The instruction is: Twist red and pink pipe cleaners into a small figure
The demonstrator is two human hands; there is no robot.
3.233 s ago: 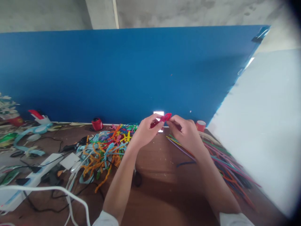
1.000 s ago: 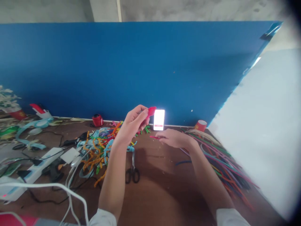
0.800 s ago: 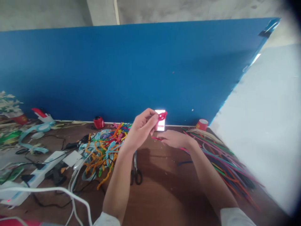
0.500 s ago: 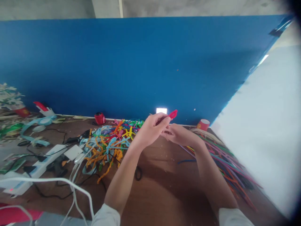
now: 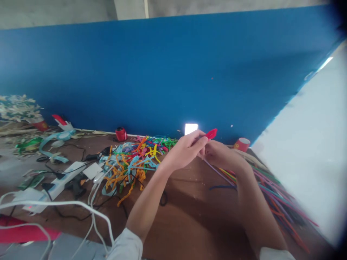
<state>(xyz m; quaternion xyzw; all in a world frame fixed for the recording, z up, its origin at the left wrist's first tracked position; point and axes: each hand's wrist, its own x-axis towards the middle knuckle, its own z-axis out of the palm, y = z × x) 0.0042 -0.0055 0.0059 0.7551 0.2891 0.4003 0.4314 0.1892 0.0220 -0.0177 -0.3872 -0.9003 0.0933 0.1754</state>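
Observation:
My left hand (image 5: 187, 150) is raised over the brown table (image 5: 189, 224), its fingers pinched on a small red pipe-cleaner loop (image 5: 210, 134). My right hand (image 5: 221, 155) is closed right beside it, fingertips touching the same red piece from below. A tangled heap of twisted coloured pipe cleaners (image 5: 132, 160) lies to the left of my hands. A spread of straight coloured pipe cleaners (image 5: 271, 196) lies to the right. A lit phone (image 5: 191, 128) leans against the blue board behind my hands.
A blue board (image 5: 162, 72) walls off the table's back edge. A red paper cup (image 5: 241, 144) and a small red object (image 5: 120, 134) stand by it. A white power strip (image 5: 61, 178), white cables (image 5: 89, 213) and scissor handles (image 5: 163, 198) lie at left.
My right hand picked a red piece off the table and rose to join the left hand at the red loop. The view has swung left, so everything sits further right.

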